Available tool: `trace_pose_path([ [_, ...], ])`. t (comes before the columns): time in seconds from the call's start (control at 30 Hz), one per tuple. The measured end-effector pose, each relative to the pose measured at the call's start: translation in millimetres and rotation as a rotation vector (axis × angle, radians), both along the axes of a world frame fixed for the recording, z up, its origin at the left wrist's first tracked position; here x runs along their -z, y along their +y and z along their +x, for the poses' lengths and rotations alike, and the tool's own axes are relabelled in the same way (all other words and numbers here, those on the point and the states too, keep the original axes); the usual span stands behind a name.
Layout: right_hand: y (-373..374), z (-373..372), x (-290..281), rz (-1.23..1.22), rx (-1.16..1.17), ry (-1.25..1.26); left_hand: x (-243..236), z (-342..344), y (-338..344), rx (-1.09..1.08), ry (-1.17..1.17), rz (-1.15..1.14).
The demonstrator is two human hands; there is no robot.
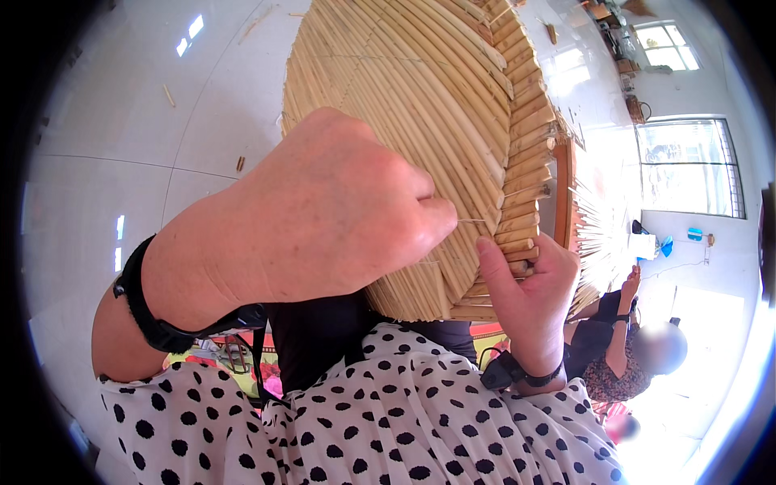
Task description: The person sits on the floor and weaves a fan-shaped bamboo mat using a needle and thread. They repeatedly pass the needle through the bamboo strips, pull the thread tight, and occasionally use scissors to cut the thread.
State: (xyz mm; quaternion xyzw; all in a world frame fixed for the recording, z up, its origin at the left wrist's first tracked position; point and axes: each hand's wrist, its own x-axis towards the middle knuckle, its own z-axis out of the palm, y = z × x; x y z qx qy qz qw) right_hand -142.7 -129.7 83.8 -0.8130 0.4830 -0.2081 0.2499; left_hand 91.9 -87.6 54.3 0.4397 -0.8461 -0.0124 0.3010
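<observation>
A large tan panel of straw-like stalks point(396, 97) lies in front of me and over my lap. Its stalks run slantwise, and a band of short cut stalks point(525, 162) edges its right side. My left hand point(323, 210) is closed in a pinch above the panel. From its fingertips a thin pale strand point(471, 220) reaches to the edge band; I cannot tell if it is thread or a needle. At the panel's lower right edge, my right hand point(537, 291) grips the short stalks, thumb on top, its other fingers mostly hidden underneath.
Beyond the right edge stand a reddish-brown wooden piece point(563, 194) and another fan of pale stalks point(598, 234). Another person point(614, 356) sits at the right. Stalk scraps point(240, 163) lie on the glossy tiled floor point(105, 121). A patterned red cloth point(271, 376) shows below my left wrist.
</observation>
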Motion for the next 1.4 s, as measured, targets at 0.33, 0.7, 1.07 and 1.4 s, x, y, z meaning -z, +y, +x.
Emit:
trace_pose_path([
  [0.33, -1, -1, 1, -0.022, -0.022, 0.003, -2, 0, 0, 0.007, -0.003, 0.007],
  [0.7, -1, -1, 1, -0.039, -0.022, 0.011, -2, -1, 1, 0.006, 0.002, 0.014],
  [1.07, 1, 0, 3, -0.053, -0.051, -0.029, -5, 0, 5, 0.0, -0.006, 0.035],
  [1.4, 4, 1, 0, -0.027, -0.044, -0.017, -5, 0, 10, -0.016, 0.018, 0.026],
])
